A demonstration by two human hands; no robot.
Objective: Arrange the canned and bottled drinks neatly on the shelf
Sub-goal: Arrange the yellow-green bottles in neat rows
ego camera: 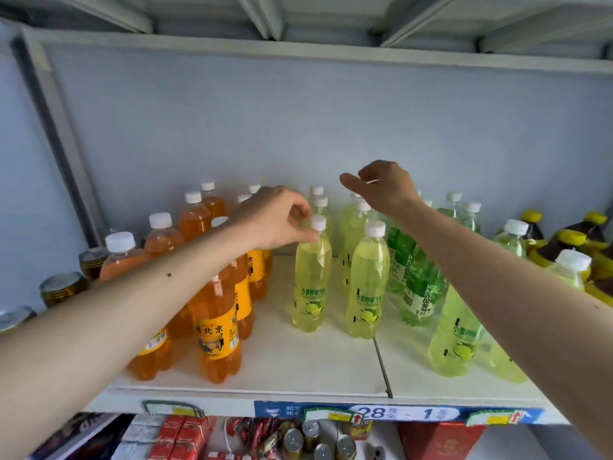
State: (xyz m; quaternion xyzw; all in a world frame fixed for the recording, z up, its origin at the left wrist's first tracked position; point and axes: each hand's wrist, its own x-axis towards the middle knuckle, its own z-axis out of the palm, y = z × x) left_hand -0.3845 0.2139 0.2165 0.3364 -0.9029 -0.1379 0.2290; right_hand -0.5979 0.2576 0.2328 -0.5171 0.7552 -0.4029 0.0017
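A pale yellow-green lime soda bottle (311, 277) with a white cap stands upright on the white shelf (298, 370). My left hand (275, 217) pinches it at the neck, just below the cap. A second lime bottle (369, 280) stands just to its right, with more of them in rows behind. My right hand (381, 187) hovers above those back rows, fingers loosely curled and holding nothing. Orange soda bottles (217, 327) stand in rows on the left, partly hidden by my left forearm.
Green-labelled bottles (418, 287) and more lime bottles (454, 330) stand to the right, with dark yellow-capped bottles (570, 240) at the far right. Gold-lidded cans (63, 287) line the left end. Below the shelf edge are cans (293, 443) and red cartons (179, 436).
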